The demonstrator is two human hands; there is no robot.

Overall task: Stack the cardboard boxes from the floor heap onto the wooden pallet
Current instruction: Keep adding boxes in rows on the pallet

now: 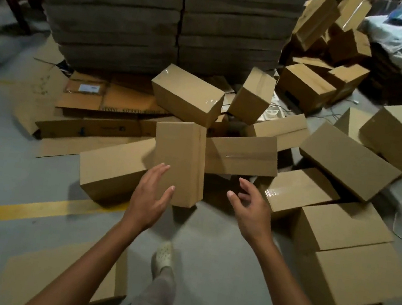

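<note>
While left hand (150, 197) lies flat against the box (180, 149), right hand (250, 208) hovers spread.

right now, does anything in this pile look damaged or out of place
Nothing looks crushed or torn, but the heap of boxes is tumbled: they lean on each other at odd angles. A white cable trails across the floor at the right edge, close beside the heap, and could catch a foot.

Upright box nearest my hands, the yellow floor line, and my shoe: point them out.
upright box (178, 159), head view, middle of its front face
yellow floor line (21, 208), head view, mid-stripe
shoe (163, 254), head view, its toe top
</note>
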